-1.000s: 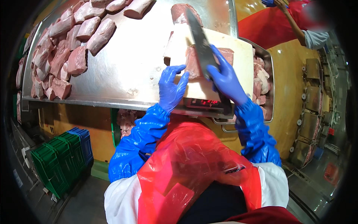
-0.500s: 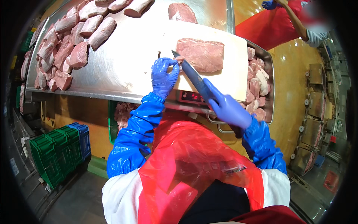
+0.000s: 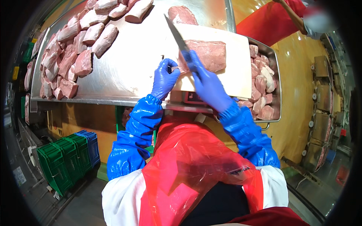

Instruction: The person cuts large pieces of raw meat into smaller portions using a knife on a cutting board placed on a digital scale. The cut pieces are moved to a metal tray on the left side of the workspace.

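My right hand (image 3: pixel 202 77), in a blue glove, is closed round the handle of a long knife (image 3: pixel 174 31), whose blade points up and left over the cutting board. My left hand (image 3: pixel 166 79), also gloved, pinches a small pink piece of meat (image 3: pixel 175 70) just left of a large meat slab (image 3: pixel 206 53). The slab lies on the white cutting board (image 3: pixel 237 81). Another cut of meat (image 3: pixel 181 15) rests on the steel table (image 3: pixel 117 71) beyond the board. Under the board's front edge a device with a red display (image 3: pixel 194 96) shows partly.
Many meat pieces (image 3: pixel 68 56) are piled on the table's left. A steel tray (image 3: pixel 278 101) of meat chunks stands at the right. Stacked green and blue crates (image 3: pixel 68 158) are at lower left. A co-worker in a red apron (image 3: pixel 267 22) is at upper right. Metal carts (image 3: pixel 322 105) line the right.
My left hand has shifted left from the slab and closed into a pinch. My right hand with the knife swung down and right, then rose again toward the upper left.
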